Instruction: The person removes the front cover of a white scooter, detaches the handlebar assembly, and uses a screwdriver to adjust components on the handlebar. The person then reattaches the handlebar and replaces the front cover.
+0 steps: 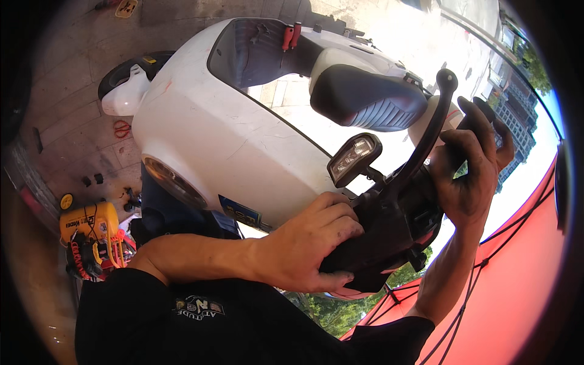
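Note:
A white electric scooter [243, 134] fills the middle of the view, its black handlebar housing [380, 225] close to my body. My left hand [313, 243] clasps the near side of this housing, thumb below and fingers above. On the right, my right hand [471, 176] curls around a dark handlebar grip, most of which the fingers and palm hide. A long black brake lever [433, 121] with a rounded end rises beside that hand. Between the hands and the seat, a small rectangular lamp [354, 159] with a clear lens sticks out from the handlebar.
The dark ribbed seat [368, 100] lies beyond the handlebar. Two red-handled tools [292, 36] rest on the footboard. Red-handled scissors [122, 128] and a yellow machine [90, 222] with cables are on the paved ground. A red canopy [517, 274] with black poles slopes at right.

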